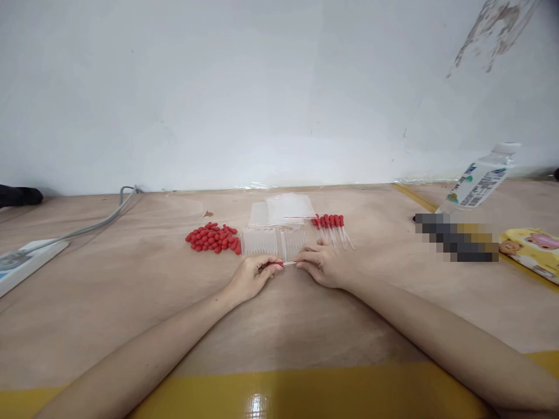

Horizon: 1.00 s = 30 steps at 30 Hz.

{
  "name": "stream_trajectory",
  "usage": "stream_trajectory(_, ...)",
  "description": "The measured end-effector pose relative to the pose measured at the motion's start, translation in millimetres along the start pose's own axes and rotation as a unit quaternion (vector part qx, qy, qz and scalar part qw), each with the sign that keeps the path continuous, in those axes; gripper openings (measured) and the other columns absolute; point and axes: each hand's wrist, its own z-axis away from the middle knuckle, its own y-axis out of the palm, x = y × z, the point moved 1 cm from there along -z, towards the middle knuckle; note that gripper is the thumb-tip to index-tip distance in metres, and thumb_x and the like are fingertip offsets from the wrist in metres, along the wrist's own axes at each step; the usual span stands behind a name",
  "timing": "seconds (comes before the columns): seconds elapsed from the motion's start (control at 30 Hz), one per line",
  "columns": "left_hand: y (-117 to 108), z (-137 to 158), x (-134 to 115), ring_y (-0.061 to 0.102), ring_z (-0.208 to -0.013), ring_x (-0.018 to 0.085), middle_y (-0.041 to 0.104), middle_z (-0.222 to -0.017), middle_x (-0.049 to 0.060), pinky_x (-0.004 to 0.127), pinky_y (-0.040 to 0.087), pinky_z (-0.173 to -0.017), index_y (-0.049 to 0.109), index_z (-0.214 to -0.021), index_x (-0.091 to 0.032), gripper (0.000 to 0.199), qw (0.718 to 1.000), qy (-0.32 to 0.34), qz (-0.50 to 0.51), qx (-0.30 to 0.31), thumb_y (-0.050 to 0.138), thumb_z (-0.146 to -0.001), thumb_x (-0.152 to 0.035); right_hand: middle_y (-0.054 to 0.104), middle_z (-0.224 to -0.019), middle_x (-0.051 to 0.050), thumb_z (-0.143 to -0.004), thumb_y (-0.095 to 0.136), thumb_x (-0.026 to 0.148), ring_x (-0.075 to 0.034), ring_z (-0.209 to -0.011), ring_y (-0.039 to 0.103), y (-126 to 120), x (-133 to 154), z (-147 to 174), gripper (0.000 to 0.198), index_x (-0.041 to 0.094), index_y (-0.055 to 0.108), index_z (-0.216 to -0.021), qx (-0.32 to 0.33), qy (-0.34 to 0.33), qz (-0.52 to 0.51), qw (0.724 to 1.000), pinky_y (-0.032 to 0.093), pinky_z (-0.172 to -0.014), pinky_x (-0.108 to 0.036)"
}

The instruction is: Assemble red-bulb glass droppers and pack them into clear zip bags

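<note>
Visibly, 1 left hand [252,278] pinching 1 red bulb [278,263], 1 right hand [325,266] pinching 1 clear tube [289,263], at least 6 red-topped droppers [332,220], 1 plastic bottle [479,180]

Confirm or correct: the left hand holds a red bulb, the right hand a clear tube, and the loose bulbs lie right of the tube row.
Wrong side: in the head view, the loose bulbs lie left of the tube row. The left hand holds a red bulb, and the right hand a clear tube.

bottle label [479,183], printed marks [475,198], none legible
</note>
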Motion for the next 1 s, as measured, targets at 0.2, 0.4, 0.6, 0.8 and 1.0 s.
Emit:
stream_trajectory(0.2,-1.6,-2.4,-0.1,0.062,-0.067,0.014,0.068,-0.077,0.002,0.024,0.049,-0.063,0.065,-0.085,-0.018,0.012,0.993,0.066,-0.087,-0.034,0.056,-0.081,-0.025,0.060,-0.077,-0.005,-0.083,0.040,0.012,-0.013,-0.062,0.046,6.4,5.5,1.8,0.025,0.017,0.063,-0.090,-0.077,-0.067,0.154,0.983,0.027,-0.064,-0.031)
stream_trajectory(0.4,-3.6,-4.6,0.3,0.063,-0.076,0.015,0.069,-0.085,0.004,0.026,0.050,-0.070,0.066,-0.092,-0.019,0.017,0.987,0.107,-0.096,-0.076,0.057,-0.081,-0.029,0.058,-0.078,-0.007,-0.090,0.037,0.023,-0.015,-0.070,0.048,5.4,3.5,0.2,0.023,0.016,0.059,-0.090,-0.099,-0.026,0.096,0.990,0.034,-0.065,-0.029)
stream_trajectory(0.6,-6.5,-6.6,3.7,0.060,-0.079,0.017,0.069,-0.084,0.004,0.031,0.045,-0.074,0.067,-0.091,-0.022,0.017,0.977,0.134,-0.155,-0.055,0.056,-0.082,-0.032,0.060,-0.076,-0.005,-0.091,0.037,0.023,-0.016,-0.073,0.051,10.8,0.2,1.8,0.022,0.017,0.057,-0.084,-0.082,-0.033,0.067,0.994,0.035,-0.068,-0.031)
stream_trajectory(0.8,-6.6,-6.2,3.0,0.058,-0.068,0.015,0.068,-0.073,0.003,0.030,0.041,-0.069,0.068,-0.087,-0.021,0.017,0.975,0.147,-0.159,-0.050,0.057,-0.081,-0.032,0.062,-0.076,-0.005,-0.090,0.038,0.021,-0.015,-0.071,0.053,15.3,1.8,-0.2,0.020,0.017,0.056,-0.082,-0.115,-0.031,0.037,0.992,0.037,-0.072,-0.031)
stream_trajectory(1.0,-5.0,-3.0,-1.7,0.057,-0.067,0.015,0.066,-0.071,0.002,0.030,0.042,-0.068,0.066,-0.086,-0.020,0.016,0.976,0.155,-0.147,-0.041,0.056,-0.082,-0.032,0.062,-0.073,-0.005,-0.090,0.037,0.020,-0.015,-0.070,0.051,17.1,6.0,-1.5,0.021,0.016,0.057,-0.082,-0.109,-0.054,0.036,0.992,0.038,-0.069,-0.031)
